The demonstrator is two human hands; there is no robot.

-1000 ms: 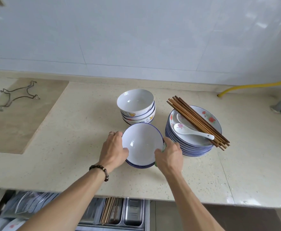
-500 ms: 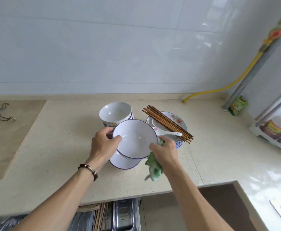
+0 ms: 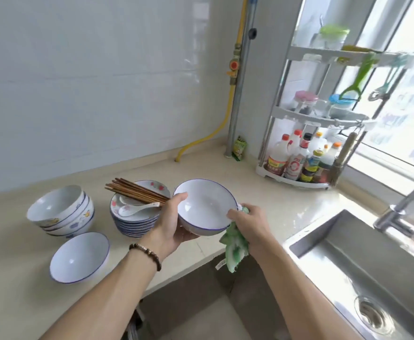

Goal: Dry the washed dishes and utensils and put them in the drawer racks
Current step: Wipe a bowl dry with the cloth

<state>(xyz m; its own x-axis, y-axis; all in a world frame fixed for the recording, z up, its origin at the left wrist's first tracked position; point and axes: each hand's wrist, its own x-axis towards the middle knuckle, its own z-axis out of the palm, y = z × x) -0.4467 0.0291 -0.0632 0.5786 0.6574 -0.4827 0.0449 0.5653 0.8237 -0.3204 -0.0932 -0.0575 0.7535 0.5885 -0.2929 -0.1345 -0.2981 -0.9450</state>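
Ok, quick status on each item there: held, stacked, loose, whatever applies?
left hand: grips the held bowl's rim and underside.
right hand: holds the green cloth against the bowl's rim.
held bowl: upright, lifted off the counter.
green cloth: bunched, hanging from the hand.
single bowl: upright on the counter.
patterned bowls: nested stack.
plates: stacked.
chopsticks: lying across the top plate.
spoon: lying in the top plate.

bottle labels (image 3: 276, 165) (blurred), no text readable
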